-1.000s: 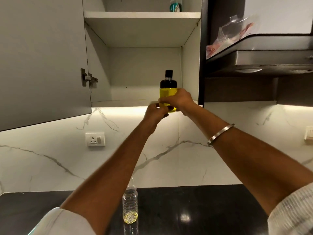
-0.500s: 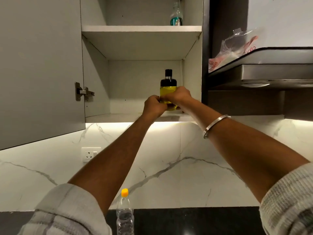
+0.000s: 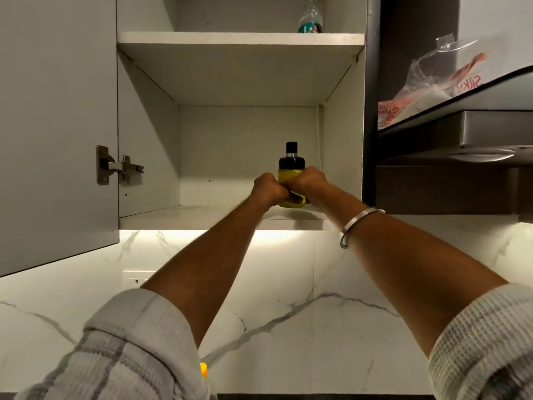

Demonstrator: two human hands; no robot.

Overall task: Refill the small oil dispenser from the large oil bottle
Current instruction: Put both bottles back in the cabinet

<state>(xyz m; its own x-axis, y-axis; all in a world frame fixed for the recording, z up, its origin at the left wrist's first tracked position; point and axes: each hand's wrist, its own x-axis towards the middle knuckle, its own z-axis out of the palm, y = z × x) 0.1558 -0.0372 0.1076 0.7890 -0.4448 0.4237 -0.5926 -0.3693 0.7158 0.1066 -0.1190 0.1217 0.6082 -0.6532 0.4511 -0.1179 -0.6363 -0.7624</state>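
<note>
A small oil dispenser [image 3: 290, 168] with yellow oil and a black top stands upright on the lower shelf [image 3: 202, 216] of the open wall cabinet, near its right side. My left hand [image 3: 266, 189] grips its left side and my right hand [image 3: 311, 181] grips its right side; the fingers hide most of the body. At the bottom edge, between my arms, shows the yellow cap of a plastic bottle [image 3: 203, 370]; its body is out of view.
The cabinet door [image 3: 57, 125] hangs open on the left with its hinge [image 3: 115, 166]. A clear bottle with a teal label [image 3: 310, 20] stands on the upper shelf. A range hood [image 3: 461, 134] with a plastic bag [image 3: 432, 85] on top juts out at right. Marble backsplash below.
Both hands have carried the dispenser up from below the shelf edge and onto the lower shelf. The view has tilted upward, so the counter and the plastic bottle have dropped almost out of frame.
</note>
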